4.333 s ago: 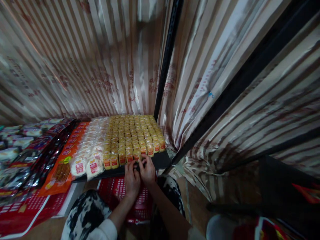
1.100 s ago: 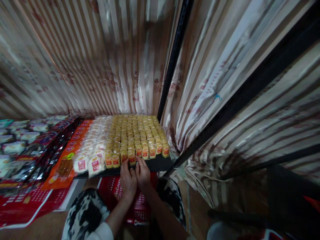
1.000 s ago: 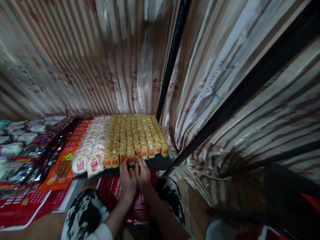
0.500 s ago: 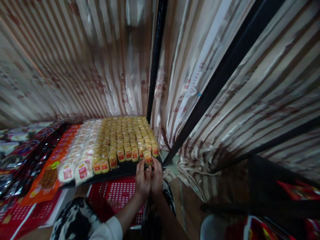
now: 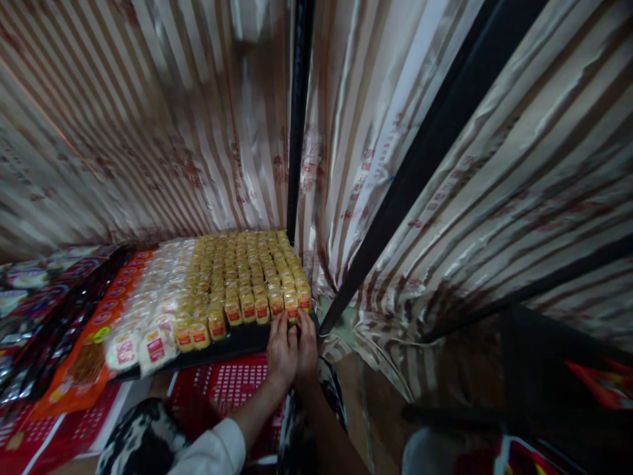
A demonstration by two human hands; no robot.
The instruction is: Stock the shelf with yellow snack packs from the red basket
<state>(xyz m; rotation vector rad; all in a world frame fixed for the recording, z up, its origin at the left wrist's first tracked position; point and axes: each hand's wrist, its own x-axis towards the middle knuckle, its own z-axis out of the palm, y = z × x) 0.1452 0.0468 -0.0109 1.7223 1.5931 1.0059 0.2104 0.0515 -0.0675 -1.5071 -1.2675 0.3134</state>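
Note:
Rows of small yellow packets (image 5: pixel 247 270) with red labels stand on a black shelf (image 5: pixel 225 344). At the front right of the rows, my left hand (image 5: pixel 283 356) and my right hand (image 5: pixel 306 349) are side by side, fingertips on one yellow packet (image 5: pixel 291 310). That packet is upright in line with its neighbours, pinched between the fingers of both hands. White packets (image 5: pixel 157 348) with pink labels stand left of the yellow ones.
An orange bag (image 5: pixel 79 369) and dark shiny packages (image 5: pixel 54 310) lie at the left. Red perforated baskets (image 5: pixel 232 382) are below the shelf. A black slanted pole (image 5: pixel 395 211) and striped curtains (image 5: pixel 222 152) stand behind. Red packages (image 5: pixel 603 382) show at the lower right.
The packet between my hands has gone from tilted in front of the row to upright in the row. Both hands moved slightly with it, and the view has shifted a little.

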